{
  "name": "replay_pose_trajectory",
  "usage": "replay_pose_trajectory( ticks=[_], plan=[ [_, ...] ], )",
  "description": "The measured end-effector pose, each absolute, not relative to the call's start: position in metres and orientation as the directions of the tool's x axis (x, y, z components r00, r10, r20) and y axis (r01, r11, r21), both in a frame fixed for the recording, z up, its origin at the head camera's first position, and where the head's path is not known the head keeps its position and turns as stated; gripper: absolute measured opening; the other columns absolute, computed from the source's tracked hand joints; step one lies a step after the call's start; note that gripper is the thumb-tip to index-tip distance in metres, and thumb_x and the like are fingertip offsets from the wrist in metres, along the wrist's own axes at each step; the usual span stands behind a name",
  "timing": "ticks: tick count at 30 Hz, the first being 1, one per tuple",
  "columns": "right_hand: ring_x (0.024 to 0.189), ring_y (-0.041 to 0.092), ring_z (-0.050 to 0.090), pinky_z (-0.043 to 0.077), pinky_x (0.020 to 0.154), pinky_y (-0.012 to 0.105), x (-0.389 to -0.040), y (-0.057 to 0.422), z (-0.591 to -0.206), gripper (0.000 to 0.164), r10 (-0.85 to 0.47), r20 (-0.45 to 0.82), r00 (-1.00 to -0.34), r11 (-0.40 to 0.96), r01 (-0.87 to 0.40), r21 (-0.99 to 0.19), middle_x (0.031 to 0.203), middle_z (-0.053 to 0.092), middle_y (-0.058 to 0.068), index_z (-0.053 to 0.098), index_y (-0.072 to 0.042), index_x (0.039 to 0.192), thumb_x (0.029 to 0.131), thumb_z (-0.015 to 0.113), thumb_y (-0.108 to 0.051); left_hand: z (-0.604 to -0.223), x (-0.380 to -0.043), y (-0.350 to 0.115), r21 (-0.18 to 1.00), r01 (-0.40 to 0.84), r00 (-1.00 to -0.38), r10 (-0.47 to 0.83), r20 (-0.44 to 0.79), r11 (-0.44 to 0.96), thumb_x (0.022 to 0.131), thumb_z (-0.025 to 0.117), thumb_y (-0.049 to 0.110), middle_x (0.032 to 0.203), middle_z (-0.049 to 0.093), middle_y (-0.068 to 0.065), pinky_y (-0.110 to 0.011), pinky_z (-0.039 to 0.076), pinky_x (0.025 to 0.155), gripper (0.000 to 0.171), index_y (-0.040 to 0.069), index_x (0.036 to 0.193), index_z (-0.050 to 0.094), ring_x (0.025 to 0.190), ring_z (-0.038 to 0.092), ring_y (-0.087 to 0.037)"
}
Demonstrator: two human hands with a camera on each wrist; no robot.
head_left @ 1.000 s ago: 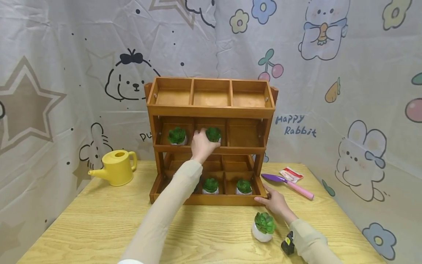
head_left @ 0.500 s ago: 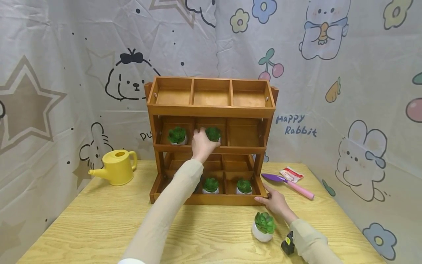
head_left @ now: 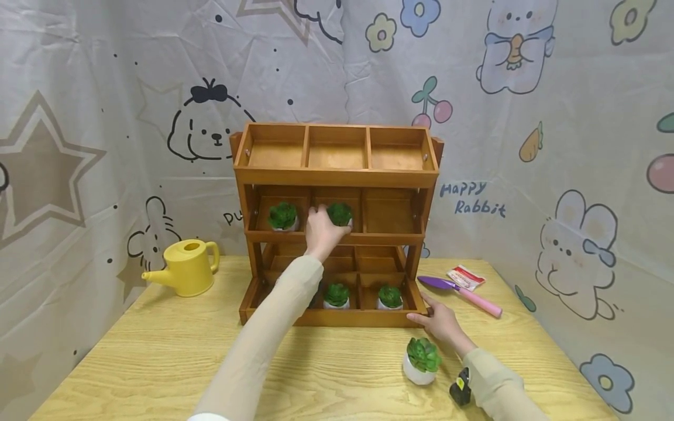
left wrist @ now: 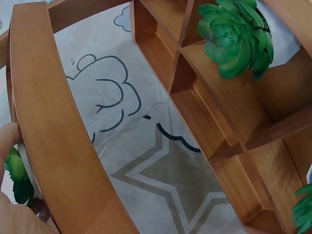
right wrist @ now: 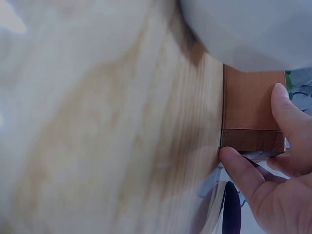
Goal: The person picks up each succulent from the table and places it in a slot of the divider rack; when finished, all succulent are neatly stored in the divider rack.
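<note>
A three-tier wooden plant shelf (head_left: pixel 337 177) stands on the table. My left hand (head_left: pixel 322 233) reaches into the middle compartment of its middle tier and grips a potted succulent (head_left: pixel 340 214) there; in the left wrist view the fingers and the green leaves (left wrist: pixel 18 178) show behind a wooden rail. Left of it, another succulent (head_left: pixel 283 216) fills the neighbouring compartment. Down at the shelf's front right corner (right wrist: pixel 252 105), my right hand (head_left: pixel 441 319) holds the wood between thumb and fingers. A loose succulent in a white pot (head_left: pixel 420 361) stands on the table near the right wrist.
On the bottom tier sit succulents in the middle (head_left: pixel 336 296) and right (head_left: pixel 389 297) compartments; the left sleeve hides part of that tier. A yellow watering can (head_left: pixel 188 268) is at left. Right of the shelf lie a purple-and-pink trowel (head_left: pixel 462 294) and a red-and-white packet (head_left: pixel 466 278).
</note>
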State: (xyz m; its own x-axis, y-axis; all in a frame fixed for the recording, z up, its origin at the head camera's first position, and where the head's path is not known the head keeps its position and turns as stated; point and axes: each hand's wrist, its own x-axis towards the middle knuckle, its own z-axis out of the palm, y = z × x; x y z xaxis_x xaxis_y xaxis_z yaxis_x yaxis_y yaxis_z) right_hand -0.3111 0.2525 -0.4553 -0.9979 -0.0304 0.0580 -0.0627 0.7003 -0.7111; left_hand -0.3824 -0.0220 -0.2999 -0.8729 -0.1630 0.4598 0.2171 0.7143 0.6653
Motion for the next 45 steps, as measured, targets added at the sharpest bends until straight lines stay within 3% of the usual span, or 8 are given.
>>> replay_pose_trajectory(
  ticks=[7, 15, 22, 26, 29, 31, 45],
  plan=[
    [0.061, 0.013, 0.052, 0.044, 0.056, 0.026, -0.311, 0.253, -0.455, 0.085, -0.034, 0.084, -0.996, 0.719, -0.083, -0.69, 0.084, 0.066, 0.011, 0.033, 0.001, 0.147, 0.083, 0.074, -0.035, -0.302, -0.383, -0.023, 0.669, 0.244, -0.861, -0.161, 0.483, 0.702, 0.072, 0.084, 0.033, 0.122, 0.053, -0.023, -0.046, 0.05, 0.09, 0.07, -0.002, 0.124, 0.053, 0.106, 0.058, -0.037],
    [0.064, 0.013, 0.057, 0.047, 0.055, 0.026, -0.309, 0.251, -0.454, 0.085, -0.013, 0.081, -0.997, 0.703, -0.067, -0.708, 0.115, 0.061, 0.033, 0.034, 0.002, 0.146, 0.081, 0.075, -0.036, -0.306, -0.382, -0.024, 0.686, 0.275, -0.855, -0.155, 0.495, 0.673, 0.072, 0.084, 0.034, 0.12, 0.053, -0.021, -0.045, 0.05, 0.092, 0.068, -0.002, 0.122, 0.054, 0.107, 0.057, -0.037],
    [0.064, 0.015, 0.06, 0.05, 0.057, 0.027, -0.31, 0.253, -0.456, 0.087, -0.018, 0.101, -0.995, 0.701, -0.084, -0.708, 0.115, 0.06, 0.035, 0.035, 0.004, 0.145, 0.08, 0.077, -0.037, -0.308, -0.38, -0.024, 0.7, 0.291, -0.853, -0.155, 0.498, 0.652, 0.073, 0.083, 0.034, 0.121, 0.052, -0.021, -0.045, 0.049, 0.094, 0.07, -0.002, 0.125, 0.051, 0.109, 0.056, -0.037],
    [0.085, 0.031, 0.067, 0.056, 0.069, 0.037, -0.311, 0.254, -0.459, 0.087, -0.024, 0.132, -0.991, 0.713, -0.11, -0.692, 0.119, 0.059, 0.034, 0.037, 0.005, 0.143, 0.079, 0.077, -0.039, -0.31, -0.38, -0.024, 0.7, 0.31, -0.845, -0.151, 0.512, 0.643, 0.074, 0.082, 0.033, 0.122, 0.051, -0.022, -0.045, 0.048, 0.095, 0.071, -0.003, 0.126, 0.05, 0.11, 0.055, -0.037],
    [0.105, 0.041, 0.062, 0.054, 0.082, 0.044, -0.311, 0.255, -0.461, 0.084, -0.023, 0.152, -0.988, 0.717, -0.123, -0.686, 0.122, 0.058, 0.033, 0.039, 0.005, 0.142, 0.08, 0.076, -0.038, -0.312, -0.381, -0.024, 0.697, 0.326, -0.834, -0.152, 0.53, 0.639, 0.074, 0.082, 0.032, 0.121, 0.052, -0.022, -0.045, 0.048, 0.095, 0.07, -0.002, 0.125, 0.05, 0.109, 0.055, -0.037],
    [0.11, 0.044, 0.059, 0.053, 0.086, 0.047, -0.311, 0.255, -0.462, 0.083, -0.024, 0.157, -0.987, 0.712, -0.127, -0.69, 0.123, 0.058, 0.033, 0.04, 0.005, 0.141, 0.08, 0.076, -0.037, -0.312, -0.381, -0.024, 0.697, 0.335, -0.829, -0.152, 0.537, 0.635, 0.074, 0.082, 0.031, 0.12, 0.052, -0.022, -0.045, 0.048, 0.095, 0.069, -0.003, 0.124, 0.05, 0.108, 0.055, -0.037],
    [0.112, 0.045, 0.058, 0.053, 0.087, 0.047, -0.31, 0.253, -0.462, 0.082, -0.006, 0.136, -0.991, 0.683, -0.103, -0.723, 0.123, 0.057, 0.033, 0.039, 0.006, 0.141, 0.081, 0.077, -0.033, -0.312, -0.379, -0.025, 0.713, 0.338, -0.838, -0.148, 0.525, 0.614, 0.074, 0.082, 0.031, 0.123, 0.049, -0.023, -0.045, 0.048, 0.096, 0.069, -0.003, 0.124, 0.049, 0.11, 0.053, -0.037]
  ],
)
